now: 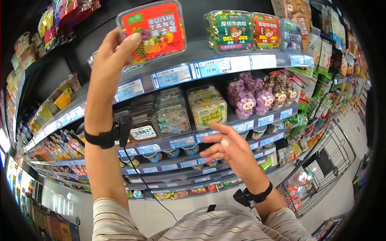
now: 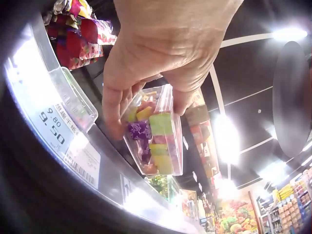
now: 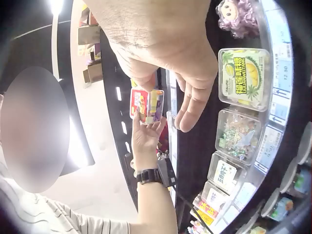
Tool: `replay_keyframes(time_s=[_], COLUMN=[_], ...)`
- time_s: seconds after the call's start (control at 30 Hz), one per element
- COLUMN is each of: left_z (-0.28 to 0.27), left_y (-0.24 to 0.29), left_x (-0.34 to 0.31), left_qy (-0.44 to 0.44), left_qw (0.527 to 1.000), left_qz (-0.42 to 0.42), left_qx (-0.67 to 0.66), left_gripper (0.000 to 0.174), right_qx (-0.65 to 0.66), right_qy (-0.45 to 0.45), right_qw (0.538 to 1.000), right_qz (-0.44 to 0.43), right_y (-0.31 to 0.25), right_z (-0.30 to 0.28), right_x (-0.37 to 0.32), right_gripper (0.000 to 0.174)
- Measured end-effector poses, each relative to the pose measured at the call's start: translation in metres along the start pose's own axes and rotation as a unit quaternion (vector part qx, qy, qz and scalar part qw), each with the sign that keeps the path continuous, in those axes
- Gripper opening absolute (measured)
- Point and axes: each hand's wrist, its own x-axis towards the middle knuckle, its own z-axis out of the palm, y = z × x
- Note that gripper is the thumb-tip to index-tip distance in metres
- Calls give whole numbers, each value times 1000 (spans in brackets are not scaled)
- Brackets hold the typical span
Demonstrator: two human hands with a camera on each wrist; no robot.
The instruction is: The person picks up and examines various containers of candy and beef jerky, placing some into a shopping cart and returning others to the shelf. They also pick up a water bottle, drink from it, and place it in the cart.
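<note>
My left hand [image 1: 107, 60] grips a clear plastic box of candy [image 1: 157, 30] with a red, fruit-printed label, held up at the top shelf. In the left wrist view, thumb and fingers clasp the box's sides, and wrapped sweets in several colours show through its wall. My right hand [image 1: 231, 150] is held in front of the lower shelf with loosely bent fingers and nothing in them. Nearest to it stands a box with a yellow durian label [image 1: 208, 112]. Beside that is a clear box of wrapped sweets [image 1: 172, 114].
Green and red labelled boxes [image 1: 230, 32] stand on the top shelf at right. Purple doll-like packs [image 1: 246, 100] sit below them. Price tags [image 1: 172, 77] line the shelf edges. A wire shopping cart [image 1: 321, 160] with some goods stands at the right. A cable [image 1: 140, 176] hangs from the left wrist.
</note>
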Motion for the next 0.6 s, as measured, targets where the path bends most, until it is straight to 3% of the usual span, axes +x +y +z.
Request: replay_keyframes(time_s=[0.37, 0.6], left_z=[13, 4], left_y=[-20, -28], left_x=[20, 28], left_qy=[-76, -123], left_qw=[995, 989], left_qz=[-58, -78], left_qx=[8, 34], left_gripper=[83, 79], right_qx=[-2, 10], right_qy=[15, -2], right_qw=[999, 999], right_qz=[32, 48], right_y=[6, 10], right_z=[-28, -33], right_x=[-19, -20], right_gripper=[57, 54])
